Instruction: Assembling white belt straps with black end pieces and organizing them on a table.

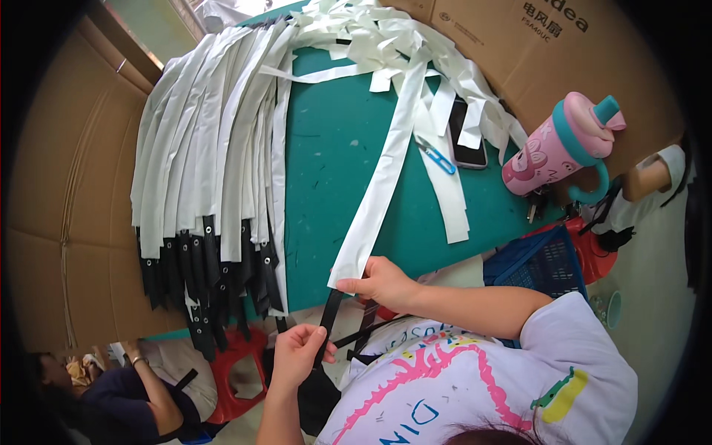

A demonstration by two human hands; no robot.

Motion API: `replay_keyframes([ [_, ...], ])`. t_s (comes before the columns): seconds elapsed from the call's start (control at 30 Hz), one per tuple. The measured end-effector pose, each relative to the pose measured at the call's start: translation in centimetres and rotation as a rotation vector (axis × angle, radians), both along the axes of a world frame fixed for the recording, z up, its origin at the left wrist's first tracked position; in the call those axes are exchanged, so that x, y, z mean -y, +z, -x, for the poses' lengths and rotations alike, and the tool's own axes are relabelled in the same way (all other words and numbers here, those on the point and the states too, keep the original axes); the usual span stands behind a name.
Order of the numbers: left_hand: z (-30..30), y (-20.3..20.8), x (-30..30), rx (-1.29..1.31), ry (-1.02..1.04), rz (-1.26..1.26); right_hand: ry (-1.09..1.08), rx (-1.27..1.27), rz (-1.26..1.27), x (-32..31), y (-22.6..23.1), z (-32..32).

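Note:
My left hand [298, 354] pinches a black strap [331, 310] just off the near edge of the green table. Above it, my right hand [387, 285] grips the near end of a long white fabric strip [382, 185], thumb on top. The black strap meets the white strip's end there; how they join is hidden by my fingers. The strip runs away across the table to a tangled heap of white strips [378, 33]. On the left lies a thick row of white strips [211, 133] with black straps [194, 259] at their near ends, each with metal eyelets.
Blue thread snips [439, 159] and a phone [469, 137] lie on the green table [334, 126]. At right stands a pink cup [552, 144] with a teal handle. Cardboard [586, 44] borders the far side. A blue basket [535, 263] is below; another person [141, 397] sits lower left.

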State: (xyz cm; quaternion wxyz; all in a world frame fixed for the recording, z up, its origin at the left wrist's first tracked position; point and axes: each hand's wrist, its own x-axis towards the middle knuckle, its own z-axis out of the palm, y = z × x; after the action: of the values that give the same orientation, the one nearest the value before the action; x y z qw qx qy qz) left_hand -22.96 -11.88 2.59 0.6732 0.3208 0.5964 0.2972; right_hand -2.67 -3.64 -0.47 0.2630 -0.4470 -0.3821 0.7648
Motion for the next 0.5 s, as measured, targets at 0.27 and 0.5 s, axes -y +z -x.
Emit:
replay_keyframes([
  [0.27, 0.3, 1.8, 2.9, -0.103, 0.039, 0.014, 0.026, -0.12, 0.022, 2.9, 0.7, 1.6],
  [0.5, -0.6, 1.2, 6.2, -0.047, 0.174, 0.007, 0.14, -0.052, -0.058, 6.2, 0.8, 2.8],
])
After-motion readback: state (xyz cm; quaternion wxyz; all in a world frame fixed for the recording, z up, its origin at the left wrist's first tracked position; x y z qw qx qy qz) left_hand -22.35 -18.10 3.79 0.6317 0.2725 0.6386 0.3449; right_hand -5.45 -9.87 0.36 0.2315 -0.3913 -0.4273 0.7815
